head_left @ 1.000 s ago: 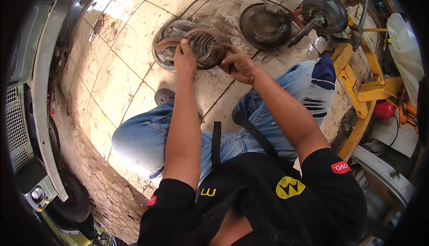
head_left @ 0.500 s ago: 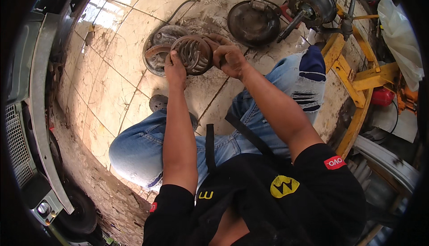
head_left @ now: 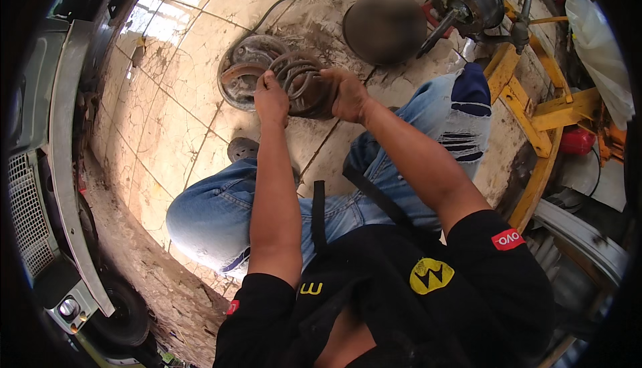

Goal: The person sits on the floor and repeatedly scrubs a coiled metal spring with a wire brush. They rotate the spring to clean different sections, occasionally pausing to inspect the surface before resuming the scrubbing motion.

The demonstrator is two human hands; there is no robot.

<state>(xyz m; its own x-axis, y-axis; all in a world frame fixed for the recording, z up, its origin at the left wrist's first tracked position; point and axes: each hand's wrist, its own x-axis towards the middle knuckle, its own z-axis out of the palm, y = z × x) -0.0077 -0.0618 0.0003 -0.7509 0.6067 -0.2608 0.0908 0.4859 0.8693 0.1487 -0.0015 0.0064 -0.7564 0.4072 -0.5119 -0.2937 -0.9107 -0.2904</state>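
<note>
A rusty coil spring (head_left: 297,77) is held between my two hands, tilted so that its turns show. My left hand (head_left: 272,100) grips its left side, thumb on top. My right hand (head_left: 349,96) is wrapped round its right side; some of those fingers are hidden behind the metal. Just beyond my left hand a round brake backing plate (head_left: 251,47) with a curved rusty brake shoe (head_left: 242,71) lies on the tiled floor. A dark round plate (head_left: 384,28), blurred now, lies farther right.
A dark hub assembly with a shaft (head_left: 461,7) stands at the far right by a yellow frame (head_left: 528,114). A white plastic bag (head_left: 598,53) hangs beyond it. On the left is a vehicle with a metal bumper (head_left: 67,154). A thin hose (head_left: 271,13) lies behind the backing plate.
The coil spring has been tilted, so its turns show more from the side. My right hand has shifted slightly down and its fingers now wrap the spring.
</note>
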